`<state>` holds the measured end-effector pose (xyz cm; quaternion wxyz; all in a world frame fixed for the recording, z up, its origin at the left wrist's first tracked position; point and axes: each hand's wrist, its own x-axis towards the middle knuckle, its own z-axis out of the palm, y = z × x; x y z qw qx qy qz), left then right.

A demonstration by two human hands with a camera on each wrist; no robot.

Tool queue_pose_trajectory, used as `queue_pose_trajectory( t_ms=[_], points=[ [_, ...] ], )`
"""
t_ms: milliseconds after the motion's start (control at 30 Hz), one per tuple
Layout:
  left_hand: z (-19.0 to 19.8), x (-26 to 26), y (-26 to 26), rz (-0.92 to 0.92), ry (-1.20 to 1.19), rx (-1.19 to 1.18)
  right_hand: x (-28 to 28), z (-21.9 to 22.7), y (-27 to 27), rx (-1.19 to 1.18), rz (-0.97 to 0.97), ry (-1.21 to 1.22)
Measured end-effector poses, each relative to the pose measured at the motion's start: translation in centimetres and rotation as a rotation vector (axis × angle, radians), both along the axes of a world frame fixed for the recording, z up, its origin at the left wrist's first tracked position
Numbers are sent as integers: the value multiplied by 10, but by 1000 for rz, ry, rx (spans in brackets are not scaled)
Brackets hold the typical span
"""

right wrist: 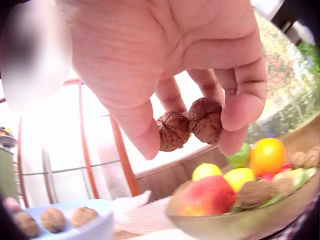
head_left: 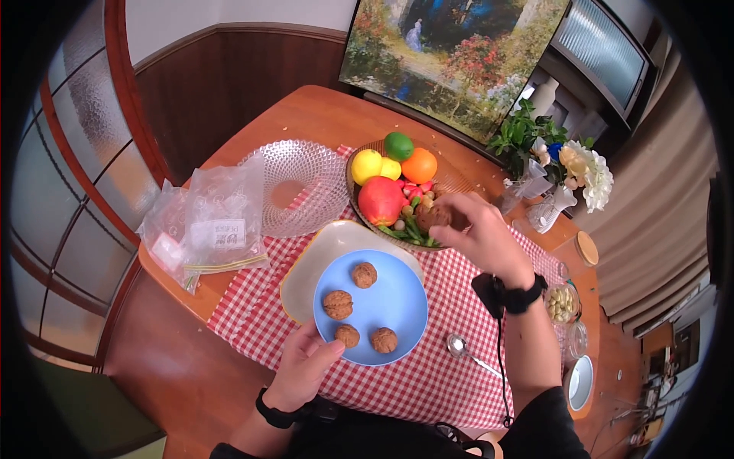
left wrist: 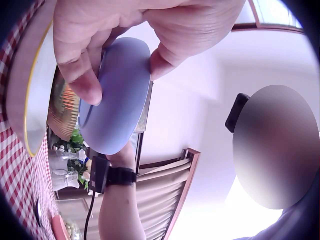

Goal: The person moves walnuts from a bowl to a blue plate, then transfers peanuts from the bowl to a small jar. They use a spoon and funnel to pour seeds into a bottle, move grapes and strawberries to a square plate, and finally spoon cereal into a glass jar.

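My left hand (head_left: 306, 363) grips a light blue plate (head_left: 397, 302) by its near left edge, thumb on the rim. The left wrist view shows the plate's blue underside (left wrist: 117, 100) raised above the table. Several brown walnuts, one a walnut (head_left: 365, 275) near the far rim, lie spread on it. Over the near right edge of a brown glass bowl (head_left: 353, 180), my right hand (head_left: 489, 237) pinches two walnuts side by side, seen up close as a left walnut (right wrist: 173, 132) and a right walnut (right wrist: 205, 121) between thumb and fingers.
The bowl holds a red mango-like fruit (head_left: 380, 200), an orange (head_left: 419, 165), yellow and green fruits and more walnuts. A grey yellow-rimmed plate (head_left: 298, 279) lies under the blue one. Around stand a clear glass dish (head_left: 325, 183), plastic bags (head_left: 218, 206), a spoon (head_left: 457, 346) and jars.
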<state>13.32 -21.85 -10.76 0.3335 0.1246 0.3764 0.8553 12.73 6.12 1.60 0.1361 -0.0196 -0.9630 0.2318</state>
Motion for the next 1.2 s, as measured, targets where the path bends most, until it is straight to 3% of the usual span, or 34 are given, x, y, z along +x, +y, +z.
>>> queue_pose_trajectory(
  t_ms=[67,133,200,267,300,333,467,533,667,767,867,933,1033,1200],
  points=[
    [0,-1,-1,-20,-4,18,-11,-16,31,-13,-32,-2],
    [-2,-1,-3,-30,-7,34,-20,-23,47,-28,-181,-113],
    [-6,-1,-4,-51,-29,21,-22,-25,47,-21,-144,-73],
    [-7,-2,-5,-51,-30,30,-16,-30,36,141,-131,190],
    [-8,-2,-5,-54,-29,34,-7,-9,10,-110,-60,15],
    [-9,-2,-4,-59,-28,36,-1,-8,-2,-160,-28,-32],
    [-9,-2,-3,-51,-27,38,32,-3,-50,-89,464,-142],
    [-8,-2,-3,-52,-10,48,43,-3,-67,35,546,-298],
    [-5,-3,-2,-62,38,21,49,-17,-78,100,571,-450],
    [-4,-2,-2,-66,20,23,48,-19,-87,-73,610,-383],
    [-5,-1,0,-55,0,46,50,-15,-98,-133,482,-272],
    [-5,0,0,-66,16,69,50,-19,-100,81,535,-227],
    [-7,0,1,-82,39,51,47,-25,-100,189,622,-252],
    [-9,-1,1,-81,27,40,46,-29,-97,184,597,-282]
  ],
)
